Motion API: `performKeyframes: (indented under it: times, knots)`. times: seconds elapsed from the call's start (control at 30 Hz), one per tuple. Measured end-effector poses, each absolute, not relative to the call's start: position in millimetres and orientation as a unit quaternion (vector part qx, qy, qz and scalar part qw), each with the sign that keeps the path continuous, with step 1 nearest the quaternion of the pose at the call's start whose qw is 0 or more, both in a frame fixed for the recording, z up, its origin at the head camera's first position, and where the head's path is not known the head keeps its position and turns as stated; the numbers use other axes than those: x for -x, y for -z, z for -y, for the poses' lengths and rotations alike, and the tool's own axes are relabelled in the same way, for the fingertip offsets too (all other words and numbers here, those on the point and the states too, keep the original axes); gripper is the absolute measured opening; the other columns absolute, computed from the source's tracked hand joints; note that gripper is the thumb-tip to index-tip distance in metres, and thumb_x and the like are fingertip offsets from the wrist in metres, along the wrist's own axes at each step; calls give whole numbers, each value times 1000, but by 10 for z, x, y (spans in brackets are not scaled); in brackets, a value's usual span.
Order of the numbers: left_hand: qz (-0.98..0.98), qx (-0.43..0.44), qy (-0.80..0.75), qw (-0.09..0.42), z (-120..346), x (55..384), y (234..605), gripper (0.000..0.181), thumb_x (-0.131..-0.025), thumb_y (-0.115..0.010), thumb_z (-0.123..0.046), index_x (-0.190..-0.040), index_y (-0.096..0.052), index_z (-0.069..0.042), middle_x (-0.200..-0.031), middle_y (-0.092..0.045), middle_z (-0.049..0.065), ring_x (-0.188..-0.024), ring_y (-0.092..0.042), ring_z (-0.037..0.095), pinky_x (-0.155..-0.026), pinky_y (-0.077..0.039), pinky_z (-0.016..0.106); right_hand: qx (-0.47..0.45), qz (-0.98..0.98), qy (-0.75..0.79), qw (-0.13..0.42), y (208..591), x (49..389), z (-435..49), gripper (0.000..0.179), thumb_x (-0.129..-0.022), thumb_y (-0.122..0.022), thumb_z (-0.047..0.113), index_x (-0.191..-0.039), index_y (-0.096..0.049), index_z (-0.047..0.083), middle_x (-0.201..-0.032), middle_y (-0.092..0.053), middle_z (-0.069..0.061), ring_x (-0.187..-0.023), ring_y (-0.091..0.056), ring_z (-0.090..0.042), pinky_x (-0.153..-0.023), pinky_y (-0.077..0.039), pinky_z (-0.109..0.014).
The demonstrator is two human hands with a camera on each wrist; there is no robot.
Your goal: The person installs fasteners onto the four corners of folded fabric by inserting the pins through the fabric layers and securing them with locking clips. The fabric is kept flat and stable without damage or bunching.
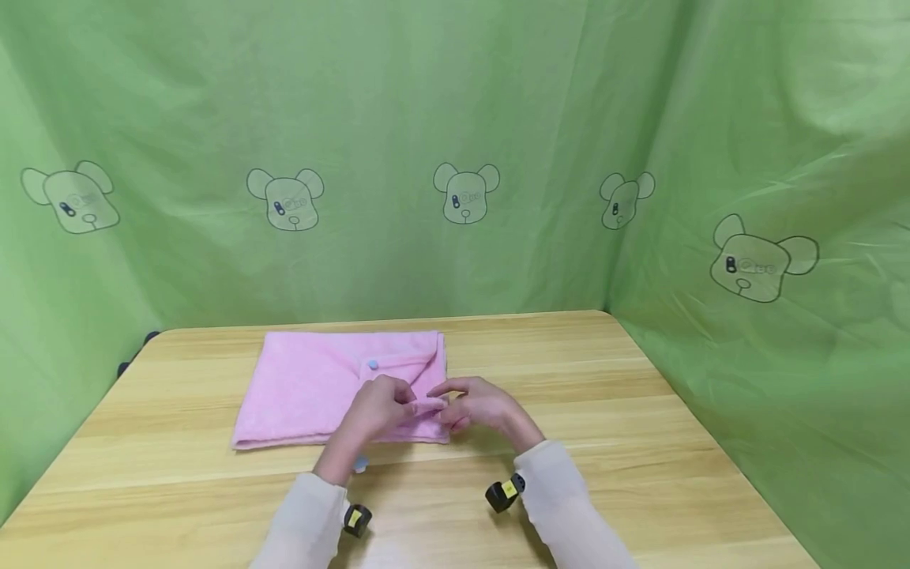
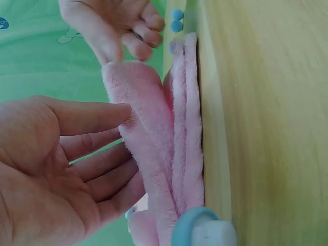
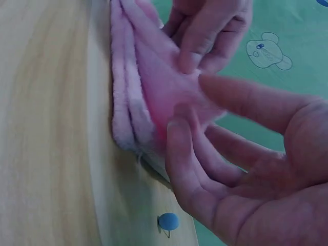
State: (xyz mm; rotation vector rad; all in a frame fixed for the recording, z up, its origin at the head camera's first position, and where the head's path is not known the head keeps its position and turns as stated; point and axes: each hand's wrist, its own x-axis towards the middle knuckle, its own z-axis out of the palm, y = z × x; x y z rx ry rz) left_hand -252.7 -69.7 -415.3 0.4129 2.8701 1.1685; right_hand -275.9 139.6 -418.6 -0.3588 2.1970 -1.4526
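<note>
A folded pink plush towel [image 1: 306,387] lies on the table, its right end drawn into a slanting fold. My left hand [image 1: 380,407] pinches the raised flap between thumb and fingers; the left wrist view shows the thumb [image 2: 92,117] on the near side of the pile. Across from it, my right hand [image 1: 479,407] holds the flap's corner, with fingertips [image 3: 179,138] against the inner side. Below the raised flap, stacked towel layers [image 2: 189,128] rest on the wood. A small blue round piece [image 1: 373,364] sits on the towel near the fold.
Another blue-and-white piece [image 1: 361,464] lies on the wooden table [image 1: 626,490] in front of the towel. A blue round-headed piece [image 3: 168,221] shows beyond the towel's right end. Green curtains [image 1: 384,261] with bear outlines enclose the back and sides.
</note>
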Motion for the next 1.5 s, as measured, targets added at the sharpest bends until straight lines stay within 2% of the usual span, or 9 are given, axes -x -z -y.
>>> performKeyframes:
  times: [0.1,0.23,0.4,0.6,0.8,1.03,1.2,1.37,1.5]
  knots:
    - [-917,-136,-375,3,708,2526,4143,5,-84,-77,-7,-80,-75,-7,-74,-72,1,-66,-59,15,-69,-50,32,122,-817,523,211,4213,2763,-1383,45,-80,-74,3,-124,-69,3,-96,-76,-15,-77,-68,-18,-78,-57,-34]
    - [-914,-133,-384,5,705,2529,4145,4,-82,-77,-4,-79,-74,-5,-73,-72,2,-65,-59,14,-66,-51,29,101,-820,535,179,4242,2758,-1356,31,-85,-73,6,-115,-72,1,-99,-75,-13,-83,-69,-21,-85,-57,-39]
    - [-914,-133,-383,-5,701,2542,4151,5,-79,-76,0,-81,-75,-5,-76,-74,5,-67,-64,14,-68,-54,30,85,-815,554,147,4264,2748,-1298,23,-90,-71,10,-110,-73,-2,-101,-75,-17,-86,-70,-23,-85,-58,-40]
    - [-912,-128,-390,-13,700,2547,4162,4,-83,-77,-6,-87,-77,-6,-83,-77,7,-73,-69,17,-73,-56,35,76,-796,586,130,4270,2733,-1247,23,-94,-66,9,-109,-71,-8,-101,-74,-24,-86,-71,-25,-84,-61,-41]
    - [-912,-123,-391,-17,698,2548,4157,6,-86,-78,-11,-87,-78,-6,-82,-77,6,-71,-66,14,-74,-55,35,71,-790,597,123,4251,2710,-1219,24,-95,-65,9,-109,-70,-10,-100,-72,-28,-86,-70,-31,-84,-61,-44]
    - [-915,-126,-383,-25,709,2558,4160,5,-85,-79,-12,-85,-78,-7,-82,-78,5,-72,-66,15,-74,-56,35,68,-790,597,122,4272,2726,-1209,22,-94,-66,8,-107,-70,-10,-97,-73,-26,-81,-70,-24,-82,-61,-42]
    - [-912,-124,-390,-18,717,2554,4145,4,-86,-78,-11,-87,-78,-7,-83,-77,6,-74,-67,15,-75,-56,35,74,-796,589,123,4259,2741,-1247,23,-96,-64,10,-109,-71,-8,-99,-73,-24,-84,-71,-26,-83,-61,-40]
    - [-911,-113,-395,-18,731,2546,4129,4,-88,-76,-10,-90,-78,-7,-86,-77,6,-76,-67,15,-75,-58,35,47,-803,587,91,4173,2775,-1370,26,-100,-60,11,-113,-69,-10,-100,-72,-25,-86,-70,-28,-81,-61,-38]
    - [-912,-105,-396,-20,743,2542,4114,6,-88,-76,-11,-92,-78,-7,-87,-77,6,-77,-68,16,-76,-58,36,14,-806,588,66,4106,2819,-1537,28,-100,-61,12,-113,-66,-13,-94,-72,-23,-82,-69,-25,-76,-61,-33]
